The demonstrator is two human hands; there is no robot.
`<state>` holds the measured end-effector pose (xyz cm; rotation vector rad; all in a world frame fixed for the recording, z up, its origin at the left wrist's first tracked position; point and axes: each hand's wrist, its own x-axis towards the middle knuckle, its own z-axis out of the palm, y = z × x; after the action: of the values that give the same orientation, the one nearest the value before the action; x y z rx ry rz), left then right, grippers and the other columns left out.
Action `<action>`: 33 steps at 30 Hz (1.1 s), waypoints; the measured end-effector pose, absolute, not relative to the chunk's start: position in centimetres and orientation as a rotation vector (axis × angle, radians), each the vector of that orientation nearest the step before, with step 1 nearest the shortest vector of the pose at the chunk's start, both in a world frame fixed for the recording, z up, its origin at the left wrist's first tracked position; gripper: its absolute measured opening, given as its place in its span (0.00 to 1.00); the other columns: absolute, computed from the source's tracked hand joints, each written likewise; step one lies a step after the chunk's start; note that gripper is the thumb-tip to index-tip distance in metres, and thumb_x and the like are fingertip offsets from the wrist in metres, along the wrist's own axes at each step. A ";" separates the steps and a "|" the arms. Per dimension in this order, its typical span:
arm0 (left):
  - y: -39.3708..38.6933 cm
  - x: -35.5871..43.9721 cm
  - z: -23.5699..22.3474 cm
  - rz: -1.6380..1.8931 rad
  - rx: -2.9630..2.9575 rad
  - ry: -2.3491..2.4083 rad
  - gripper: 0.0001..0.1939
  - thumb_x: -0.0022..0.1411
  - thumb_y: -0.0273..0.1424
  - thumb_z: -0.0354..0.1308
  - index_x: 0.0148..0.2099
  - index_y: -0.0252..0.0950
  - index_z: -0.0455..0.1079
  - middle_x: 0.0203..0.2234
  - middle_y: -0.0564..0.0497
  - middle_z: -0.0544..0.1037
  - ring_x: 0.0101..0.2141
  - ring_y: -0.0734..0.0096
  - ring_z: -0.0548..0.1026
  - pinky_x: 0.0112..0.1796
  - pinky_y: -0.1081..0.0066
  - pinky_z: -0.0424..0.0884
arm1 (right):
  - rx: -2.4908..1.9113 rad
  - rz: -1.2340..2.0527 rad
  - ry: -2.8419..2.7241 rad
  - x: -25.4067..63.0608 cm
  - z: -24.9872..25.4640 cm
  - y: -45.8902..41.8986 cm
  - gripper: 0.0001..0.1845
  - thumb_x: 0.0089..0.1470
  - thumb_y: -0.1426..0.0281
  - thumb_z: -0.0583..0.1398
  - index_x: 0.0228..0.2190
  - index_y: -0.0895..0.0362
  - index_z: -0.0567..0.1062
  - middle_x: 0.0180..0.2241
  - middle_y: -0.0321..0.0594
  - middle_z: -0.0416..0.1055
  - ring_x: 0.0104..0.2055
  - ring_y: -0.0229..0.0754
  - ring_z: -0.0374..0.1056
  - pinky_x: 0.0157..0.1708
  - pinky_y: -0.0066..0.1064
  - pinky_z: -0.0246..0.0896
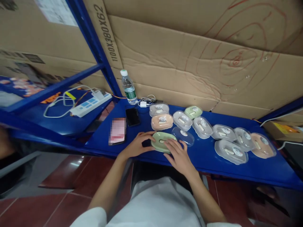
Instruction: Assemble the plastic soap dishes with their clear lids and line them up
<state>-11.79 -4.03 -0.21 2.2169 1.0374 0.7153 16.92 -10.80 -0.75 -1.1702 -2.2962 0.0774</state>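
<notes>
A pale green oval soap-dish base (161, 139) lies on the blue shelf (208, 159) right in front of me. My left hand (138, 145) curls around its left end, fingers touching the rim. My right hand (178, 154) lies flat on its right side, fingers spread over the edge. A loose clear lid (183, 135) rests just beyond my right hand. Behind and to the right lie several more lidded oval dishes, among them a peach one (162, 122), a green one (193, 111) and a clear one (230, 151).
Two phones (117, 130) (132, 116) lie left of the dishes. A water bottle (128, 87) and a charger with cables (143, 103) stand at the back. A white power strip (91, 103) sits on the left shelf. Cardboard sheets (201, 56) line the wall behind.
</notes>
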 end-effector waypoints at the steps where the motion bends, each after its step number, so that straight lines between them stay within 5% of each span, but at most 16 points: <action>1: -4.0 -11.8 -0.2 0.709 2.220 1.033 0.16 0.68 0.47 0.68 0.51 0.44 0.78 0.67 0.42 0.75 0.66 0.50 0.73 0.65 0.48 0.65 | -1.170 0.105 -2.337 16.7 -0.6 -10.8 0.26 0.75 0.64 0.57 0.69 0.48 0.65 0.64 0.47 0.75 0.70 0.52 0.65 0.69 0.52 0.49; 4: -4.0 -11.7 -0.3 0.698 2.205 1.057 0.19 0.68 0.49 0.67 0.54 0.45 0.78 0.68 0.42 0.74 0.68 0.49 0.71 0.67 0.47 0.62 | -1.169 0.170 -2.346 16.7 -0.5 -10.5 0.22 0.75 0.63 0.58 0.65 0.50 0.70 0.63 0.47 0.76 0.68 0.52 0.67 0.69 0.52 0.48; 10: -3.9 -11.6 -0.5 0.671 2.175 1.099 0.41 0.64 0.54 0.69 0.73 0.47 0.64 0.68 0.44 0.74 0.66 0.49 0.72 0.68 0.49 0.60 | -1.159 0.316 -2.316 17.1 0.0 -10.4 0.23 0.74 0.61 0.59 0.66 0.49 0.70 0.59 0.44 0.79 0.63 0.49 0.70 0.65 0.49 0.52; 18: -3.9 -11.7 -0.9 0.581 2.267 1.135 0.38 0.68 0.52 0.66 0.74 0.51 0.63 0.69 0.47 0.72 0.66 0.51 0.72 0.67 0.51 0.60 | -1.130 0.189 -2.283 17.1 -0.1 -10.6 0.17 0.75 0.62 0.58 0.60 0.48 0.76 0.58 0.40 0.80 0.62 0.49 0.71 0.68 0.51 0.51; 27: -3.9 -11.5 -1.2 0.626 2.314 1.158 0.33 0.70 0.50 0.64 0.72 0.48 0.66 0.65 0.46 0.77 0.63 0.50 0.75 0.66 0.50 0.62 | -1.125 0.101 -1.867 18.6 -0.4 -11.5 0.17 0.72 0.55 0.60 0.54 0.47 0.81 0.48 0.42 0.85 0.54 0.54 0.79 0.60 0.55 0.65; 33: -4.0 -11.3 -1.5 0.649 2.336 1.174 0.29 0.73 0.50 0.60 0.71 0.47 0.67 0.65 0.46 0.77 0.63 0.52 0.75 0.66 0.51 0.63 | -1.208 -0.156 -1.773 23.0 -0.4 -11.9 0.16 0.66 0.62 0.67 0.55 0.45 0.80 0.51 0.43 0.84 0.56 0.57 0.78 0.63 0.60 0.63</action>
<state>-11.27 -4.04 -1.49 2.3357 1.1736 0.6492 23.00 -11.90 -0.39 -1.2082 -1.7726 -0.1561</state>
